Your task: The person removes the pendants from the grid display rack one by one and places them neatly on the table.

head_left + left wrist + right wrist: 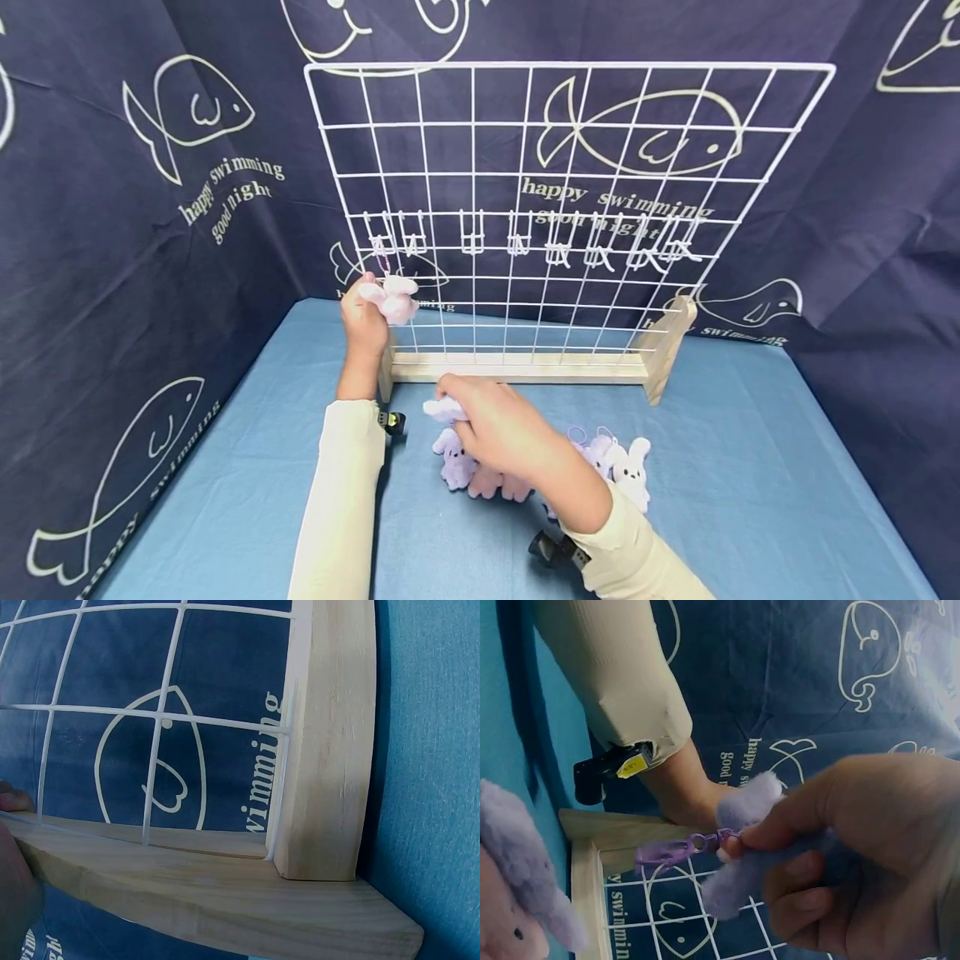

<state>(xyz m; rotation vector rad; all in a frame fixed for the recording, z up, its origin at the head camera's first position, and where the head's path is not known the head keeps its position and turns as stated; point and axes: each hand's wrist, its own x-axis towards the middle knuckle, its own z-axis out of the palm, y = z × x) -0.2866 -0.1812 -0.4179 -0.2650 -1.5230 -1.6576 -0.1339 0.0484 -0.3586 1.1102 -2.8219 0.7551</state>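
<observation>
In the head view a pale pink plush bunny keychain (396,302) hangs by its chain from the leftmost hook (383,245) of a white wire grid rack (498,214). My left hand (365,321) grips the rack's left side, just behind that bunny; only a thumb and part of the palm show in the left wrist view, around the wooden post (202,889). My right hand (502,425) holds a purple plush bunny keychain (751,801) in front of the rack. Thumb and finger pinch it near the metal ring, and its purple clasp (660,853) points outward.
On the blue tablecloth (720,500) below my right hand lie a purple bunny (455,461), pink bunnies (498,483), another purple bunny (597,454) and a white bunny (631,472). Several more white hooks (557,252) line the rack. A wooden foot (670,350) supports its right end.
</observation>
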